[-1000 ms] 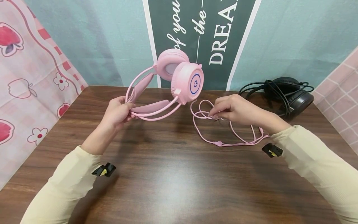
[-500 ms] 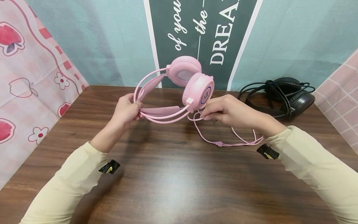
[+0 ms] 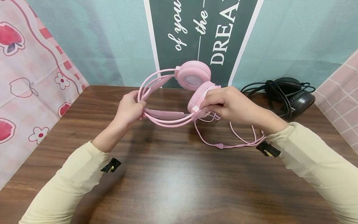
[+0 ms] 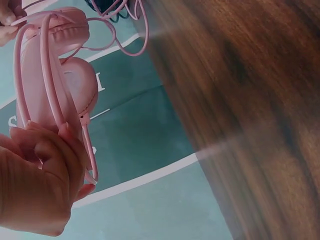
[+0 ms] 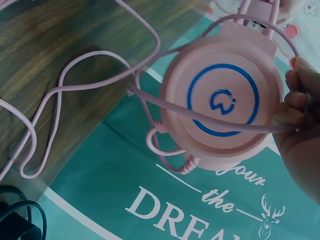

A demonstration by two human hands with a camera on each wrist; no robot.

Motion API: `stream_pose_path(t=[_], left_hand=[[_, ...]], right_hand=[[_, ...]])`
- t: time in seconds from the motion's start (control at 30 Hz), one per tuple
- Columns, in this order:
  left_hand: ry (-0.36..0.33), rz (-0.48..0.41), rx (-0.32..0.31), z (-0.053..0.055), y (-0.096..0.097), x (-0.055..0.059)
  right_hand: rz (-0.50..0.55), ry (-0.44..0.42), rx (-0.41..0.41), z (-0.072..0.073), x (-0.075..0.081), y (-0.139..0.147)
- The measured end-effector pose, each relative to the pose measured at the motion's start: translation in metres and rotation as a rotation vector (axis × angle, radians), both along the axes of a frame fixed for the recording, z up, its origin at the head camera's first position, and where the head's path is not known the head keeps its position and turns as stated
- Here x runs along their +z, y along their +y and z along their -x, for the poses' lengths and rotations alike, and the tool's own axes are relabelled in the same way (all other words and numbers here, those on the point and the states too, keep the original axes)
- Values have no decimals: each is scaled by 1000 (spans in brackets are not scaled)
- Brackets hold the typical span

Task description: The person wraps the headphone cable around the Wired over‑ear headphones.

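Note:
A pink over-ear headset (image 3: 193, 70) is held up over the back of the table, ear cups to the right. My left hand (image 3: 130, 107) grips the top of its headband (image 4: 50, 75), thumb and fingers curled round the thin bands. At the nearer ear cup (image 5: 225, 100), which bears a blue ring and logo, my right hand (image 3: 230, 104) pinches the headset's pink cable (image 5: 215, 120). Part of the cable crosses the cup's outer face in the right wrist view. From the head, my right hand hides much of that cup.
More pink cable (image 3: 207, 142) lies in loose loops on the wooden table (image 3: 173, 186), with a small pink connector-like piece on it. Black headphones (image 3: 300, 99) with a bundled cord sit at the back right. A printed curtain (image 3: 112, 43) hangs behind the table.
My left hand has carried the headset right and its ear cups have come lower. My right hand, at the loose cable earlier, is now up against the nearer ear cup.

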State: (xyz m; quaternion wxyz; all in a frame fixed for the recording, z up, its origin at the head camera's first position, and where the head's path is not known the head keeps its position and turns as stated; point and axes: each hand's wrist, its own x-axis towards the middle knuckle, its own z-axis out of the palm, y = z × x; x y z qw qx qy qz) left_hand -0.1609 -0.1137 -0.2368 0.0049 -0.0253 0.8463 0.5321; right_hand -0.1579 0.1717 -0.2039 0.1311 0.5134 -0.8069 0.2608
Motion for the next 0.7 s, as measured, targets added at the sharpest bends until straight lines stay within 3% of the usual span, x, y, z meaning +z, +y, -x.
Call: stream_pose_path(t=[0.13, 0.47, 0.7], left_hand=[[25, 41, -9, -1, 1, 4], [127, 240, -34, -5, 3, 10], [176, 326, -78, -6, 1, 15]], right_hand=[[15, 26, -13, 1, 2, 0], [36, 86, -21, 4, 1, 0], [40, 90, -34, 8, -2, 3]])
